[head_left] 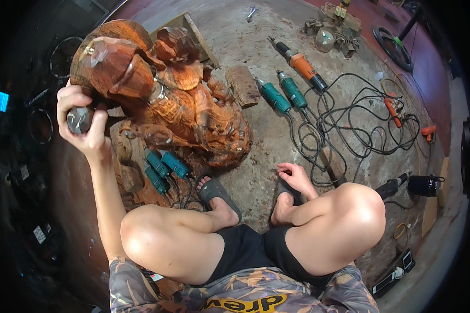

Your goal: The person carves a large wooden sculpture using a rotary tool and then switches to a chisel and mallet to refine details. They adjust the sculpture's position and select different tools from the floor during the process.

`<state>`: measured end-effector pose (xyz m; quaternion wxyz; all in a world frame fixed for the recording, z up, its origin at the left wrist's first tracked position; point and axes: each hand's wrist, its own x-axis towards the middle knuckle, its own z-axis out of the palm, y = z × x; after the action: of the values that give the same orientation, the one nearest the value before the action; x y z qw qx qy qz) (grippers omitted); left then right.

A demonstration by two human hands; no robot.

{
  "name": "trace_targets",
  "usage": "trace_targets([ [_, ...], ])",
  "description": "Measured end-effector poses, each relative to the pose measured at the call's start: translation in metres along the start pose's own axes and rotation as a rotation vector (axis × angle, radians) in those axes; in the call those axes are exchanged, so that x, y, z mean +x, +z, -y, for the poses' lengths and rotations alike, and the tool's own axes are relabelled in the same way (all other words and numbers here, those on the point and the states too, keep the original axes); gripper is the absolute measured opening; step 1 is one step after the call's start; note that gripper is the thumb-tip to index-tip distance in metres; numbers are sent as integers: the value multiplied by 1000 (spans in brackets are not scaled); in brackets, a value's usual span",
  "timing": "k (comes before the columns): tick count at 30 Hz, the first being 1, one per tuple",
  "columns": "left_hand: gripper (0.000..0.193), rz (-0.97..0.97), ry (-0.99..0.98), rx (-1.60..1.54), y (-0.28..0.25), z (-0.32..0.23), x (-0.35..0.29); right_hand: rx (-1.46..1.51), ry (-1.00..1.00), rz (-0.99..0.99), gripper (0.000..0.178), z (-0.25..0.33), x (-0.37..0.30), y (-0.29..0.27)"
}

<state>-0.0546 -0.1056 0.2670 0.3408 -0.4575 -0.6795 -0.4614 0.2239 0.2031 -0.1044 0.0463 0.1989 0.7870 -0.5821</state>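
Observation:
A large reddish-brown wood carving [193, 112] stands on the floor at the front left, with a rounded, roughly faceted top. At its left side, my left hand [86, 122] has its fingers wrapped round a dark grey, faceted knob [80, 120]. Whether that knob is part of the carving or a separate piece I cannot tell. My right hand [296, 179] hangs beside my right shin, above the sandal, its fingers loosely stretched and nothing in them.
Two green die grinders [283, 94] and an orange one [303, 67] lie right of the carving, with tangled black cables [344, 115] beyond. More teal power tools [164, 169] lie near my left foot. A wood block [243, 86] and a glass jar [325, 39] stand farther off.

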Motion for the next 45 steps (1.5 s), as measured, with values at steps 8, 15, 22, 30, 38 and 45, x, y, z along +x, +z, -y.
trace_targets([
  [8, 20, -16, -97, 259, 43, -57, 22, 35, 50, 95, 35, -8, 10, -9],
  [15, 22, 123, -8, 335, 79, -80, 37, 30, 230, 174, 40, 30, 32, -51],
  [22, 19, 234, 194, 506, 43, -101, 40, -106, -150, 19, 40, 50, 17, -64],
  [30, 23, 239, 219, 327, 20, -121, 3, -37, -54, 165, 53, 106, 17, -36],
  [38, 22, -93, 33, 199, 34, -112, -5, -243, -291, 239, 72, 134, 35, -18],
  [45, 27, 7, 148, 60, 16, -89, -17, -314, -313, 284, 48, 141, 21, -28],
])
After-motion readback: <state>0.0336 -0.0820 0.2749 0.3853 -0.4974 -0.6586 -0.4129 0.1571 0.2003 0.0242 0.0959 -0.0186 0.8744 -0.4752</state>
